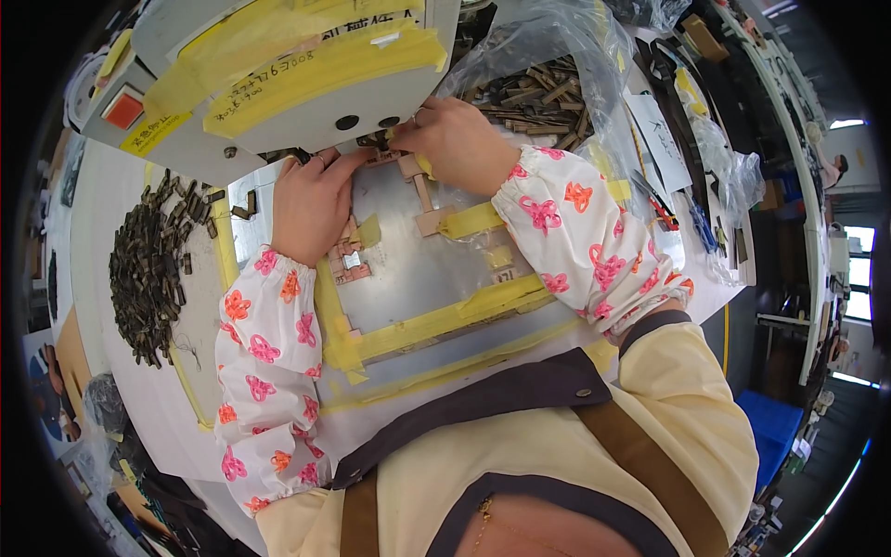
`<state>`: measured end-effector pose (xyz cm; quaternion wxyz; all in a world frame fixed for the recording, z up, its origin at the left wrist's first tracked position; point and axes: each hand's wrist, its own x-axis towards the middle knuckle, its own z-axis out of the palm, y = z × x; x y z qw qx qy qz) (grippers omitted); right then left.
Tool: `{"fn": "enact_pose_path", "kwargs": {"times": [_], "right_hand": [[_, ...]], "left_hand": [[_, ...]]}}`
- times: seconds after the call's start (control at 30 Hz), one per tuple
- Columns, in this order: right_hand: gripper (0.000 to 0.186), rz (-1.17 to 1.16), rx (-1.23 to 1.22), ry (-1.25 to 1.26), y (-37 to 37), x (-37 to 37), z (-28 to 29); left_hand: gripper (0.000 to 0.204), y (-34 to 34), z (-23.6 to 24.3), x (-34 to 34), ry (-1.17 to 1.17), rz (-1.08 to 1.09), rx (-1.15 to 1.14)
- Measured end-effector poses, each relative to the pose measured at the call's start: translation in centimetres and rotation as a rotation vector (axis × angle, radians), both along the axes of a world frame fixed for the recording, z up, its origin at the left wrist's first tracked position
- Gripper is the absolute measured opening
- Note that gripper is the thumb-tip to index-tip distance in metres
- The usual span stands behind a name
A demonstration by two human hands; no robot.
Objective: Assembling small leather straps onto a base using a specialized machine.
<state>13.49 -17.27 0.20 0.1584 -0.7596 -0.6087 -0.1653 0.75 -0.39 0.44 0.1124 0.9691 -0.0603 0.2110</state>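
My left hand (314,209) and my right hand (455,144) meet at the lower front edge of a grey machine (186,84) covered with yellow tape. Both hands have their fingers drawn in around a small spot under that edge. A small dark piece (374,139) shows between them; which fingers grip it, I cannot make out. Below lies a bare metal plate (399,278) edged with yellow tape. Tan blocks (351,255) are stuck on it beside my left wrist, and more tan strips (423,193) sit beneath my right hand.
A heap of small dark folded pieces (148,269) lies left of the plate. At the back right, a clear plastic bag (594,65) holds many dark strips (548,93). Red-handled scissors (664,212), blue-handled tool (703,232) and paper (657,139) lie at the right.
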Motion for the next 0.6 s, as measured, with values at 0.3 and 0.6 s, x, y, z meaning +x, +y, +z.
{"fn": "enact_pose_path", "kwargs": {"times": [0.3,0.6], "right_hand": [[0.013,-0.077,0.082,0.030,-3.5,0.0,2.8],[0.010,-0.400,-0.092,-0.161,-8.8,4.0,3.0]], "left_hand": [[0.018,1.8,-1.2,-0.9,-0.128,0.118,-0.038],[0.014,2.6,0.5,-1.4,-0.056,0.469,0.124]]}}
